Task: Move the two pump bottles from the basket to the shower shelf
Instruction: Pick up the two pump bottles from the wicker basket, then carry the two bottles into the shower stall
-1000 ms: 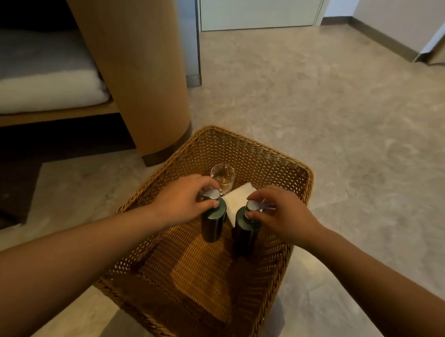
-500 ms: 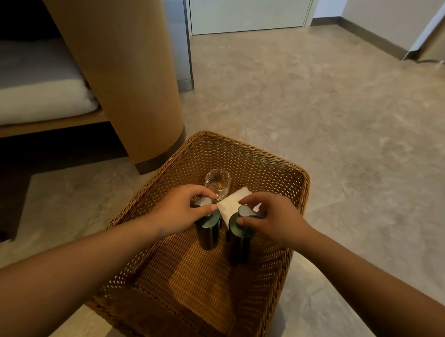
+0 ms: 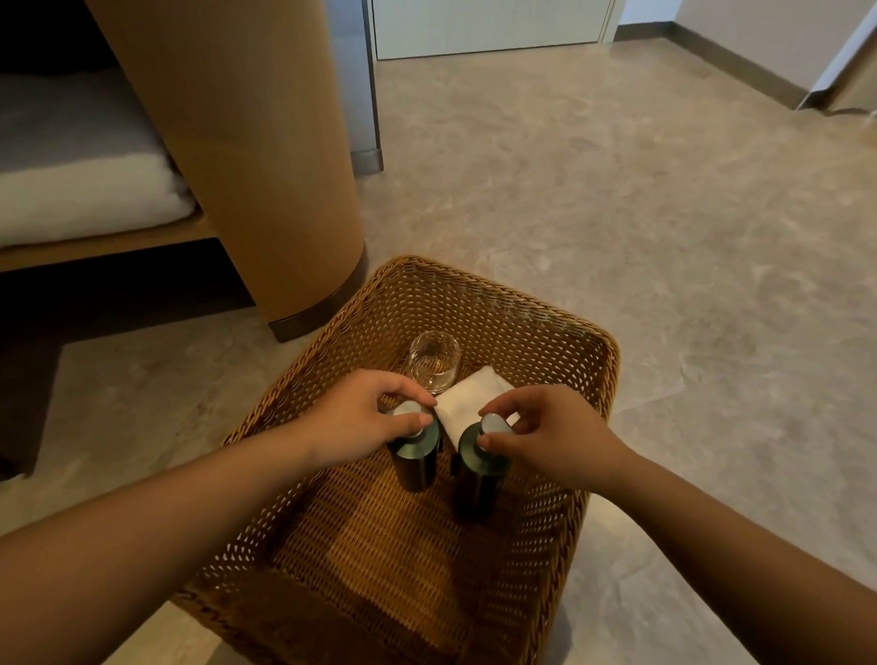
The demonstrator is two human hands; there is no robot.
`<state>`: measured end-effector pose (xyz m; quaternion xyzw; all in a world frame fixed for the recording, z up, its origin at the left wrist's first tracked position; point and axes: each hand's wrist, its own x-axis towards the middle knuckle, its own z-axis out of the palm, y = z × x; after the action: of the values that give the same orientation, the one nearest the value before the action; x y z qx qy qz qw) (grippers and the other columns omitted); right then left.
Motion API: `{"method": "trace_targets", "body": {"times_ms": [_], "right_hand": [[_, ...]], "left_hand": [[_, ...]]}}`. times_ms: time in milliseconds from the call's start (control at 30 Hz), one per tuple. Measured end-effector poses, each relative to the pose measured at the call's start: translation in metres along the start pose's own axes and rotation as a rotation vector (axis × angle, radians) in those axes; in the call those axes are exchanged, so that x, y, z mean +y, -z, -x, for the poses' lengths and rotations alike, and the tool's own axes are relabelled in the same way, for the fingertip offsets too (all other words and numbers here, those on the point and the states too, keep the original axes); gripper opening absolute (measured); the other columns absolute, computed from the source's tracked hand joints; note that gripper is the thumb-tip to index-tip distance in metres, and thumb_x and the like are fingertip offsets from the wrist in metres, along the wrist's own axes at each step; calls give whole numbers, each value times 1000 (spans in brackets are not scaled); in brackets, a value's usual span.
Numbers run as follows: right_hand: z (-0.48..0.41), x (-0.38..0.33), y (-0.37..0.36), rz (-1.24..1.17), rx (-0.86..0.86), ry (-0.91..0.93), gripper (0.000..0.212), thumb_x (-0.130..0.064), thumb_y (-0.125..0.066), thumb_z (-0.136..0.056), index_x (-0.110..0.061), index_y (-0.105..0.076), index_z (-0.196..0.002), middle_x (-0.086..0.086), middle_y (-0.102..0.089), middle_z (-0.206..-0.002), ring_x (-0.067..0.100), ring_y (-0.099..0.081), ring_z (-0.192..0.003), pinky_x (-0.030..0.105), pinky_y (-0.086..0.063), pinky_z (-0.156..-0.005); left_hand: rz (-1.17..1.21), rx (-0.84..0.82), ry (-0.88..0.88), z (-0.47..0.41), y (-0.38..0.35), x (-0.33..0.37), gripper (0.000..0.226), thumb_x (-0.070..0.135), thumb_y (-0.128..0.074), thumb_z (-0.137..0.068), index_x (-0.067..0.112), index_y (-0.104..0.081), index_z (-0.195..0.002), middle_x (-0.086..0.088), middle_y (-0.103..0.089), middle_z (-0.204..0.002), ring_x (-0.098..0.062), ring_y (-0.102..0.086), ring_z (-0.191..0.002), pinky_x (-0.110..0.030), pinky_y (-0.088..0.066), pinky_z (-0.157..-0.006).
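Two dark green pump bottles with grey pump heads stand upright inside a brown wicker basket (image 3: 552, 332) on the floor. My left hand (image 3: 357, 424) pinches the pump head of the left bottle (image 3: 413, 457) between thumb and fingers. My right hand (image 3: 542, 435) grips the pump head of the right bottle (image 3: 478, 477) the same way. Both bottles rest on the basket's woven bottom, close side by side. No shower shelf is in view.
A clear drinking glass (image 3: 434, 361) and a folded white cloth (image 3: 471, 399) lie in the basket just behind the bottles. A rounded wooden cabinet (image 3: 244, 138) with white towels (image 3: 75, 196) stands at the left. Grey stone floor (image 3: 681, 242) stretches right toward a white door (image 3: 490, 18).
The view has tilted and drawn nearer the basket. Both hands have stayed on the pump heads, their fingers closing tighter round them; the bottles still stand on the basket bottom.
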<state>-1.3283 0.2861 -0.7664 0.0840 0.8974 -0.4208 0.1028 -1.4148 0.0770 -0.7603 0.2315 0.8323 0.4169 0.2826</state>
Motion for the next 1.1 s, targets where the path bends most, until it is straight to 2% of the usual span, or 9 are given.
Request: {"method": "trace_targets", "body": {"times_ms": [100,200,333,433,533,700,867,967,1100], "right_hand": [[8,-6,8,10,20,-5,25,-31,-76,-71,-28,-70,-94,-16,-67,-76,-4,-64,-63,12,-50,-53],[20,-22,21,18,15,-33,24,-28,-75,-72,-28,-69,-95,-9,-70,-86,3,-66,-72,23,-57,-65],[53,-70,42,-12,-10,-105,20,-26,-74,-71,-32,-67,-89,-19,-61,-77,-6,-59,-66,7,-45,-51],[92,-122,65,-9,27,-145,23,-26,-75,-70,-28,-67,-92,-21,-53,-75,-5,-53,-65,4,-39,-49],[135,-189,105,-51,67,-202,28,-28,-75,-70,-26,-67,-96,-17,-60,-88,-4,-57,-76,6,-45,-59],[214,-323,189,-160,52,-276,27,-24,-76,-71,-23,-68,-97,-2,-68,-96,11,-64,-82,22,-55,-71],[275,-442,267,-233,46,-266,28,-24,-76,-72,-23,-67,-98,-2,-69,-100,13,-65,-86,20,-54,-71],[298,-487,296,-226,28,-203,23,-25,-74,-73,-28,-66,-94,-3,-68,-98,10,-64,-85,15,-51,-68],[313,-516,319,-179,-6,-104,27,-26,-75,-72,-27,-69,-98,-8,-67,-90,3,-63,-77,10,-47,-59]], "left_hand": [[2,-42,35,7,2,6,21,17,-68,-79,22,-68,-100,2,-67,-105,-15,-64,-93,-32,-55,-83],[-26,-90,68,18,7,17,18,17,-68,-79,27,-67,-94,9,-64,-101,-10,-60,-96,-33,-50,-88],[-9,-82,139,52,20,55,16,22,-68,-79,33,-66,-91,10,-63,-105,-8,-55,-103,-32,-48,-88],[71,-40,180,100,40,108,18,27,-68,-78,39,-65,-90,15,-63,-104,-2,-56,-99,-20,-45,-78],[192,22,210,153,73,179,19,23,-70,-77,40,-65,-85,19,-64,-100,2,-56,-98,-16,-42,-78],[283,85,273,236,139,312,15,23,-72,-74,36,-69,-81,21,-67,-86,10,-59,-79,-7,-45,-64],[329,106,306,314,193,423,23,14,-73,-74,36,-68,-80,13,-69,-89,-10,-64,-82,-30,-53,-76],[312,171,342,352,213,467,24,15,-74,-73,38,-70,-78,14,-70,-93,-10,-65,-81,-37,-55,-80],[299,276,343,377,223,510,25,22,-74,-74,45,-68,-69,24,-67,-79,4,-61,-66,-15,-49,-61]]}}
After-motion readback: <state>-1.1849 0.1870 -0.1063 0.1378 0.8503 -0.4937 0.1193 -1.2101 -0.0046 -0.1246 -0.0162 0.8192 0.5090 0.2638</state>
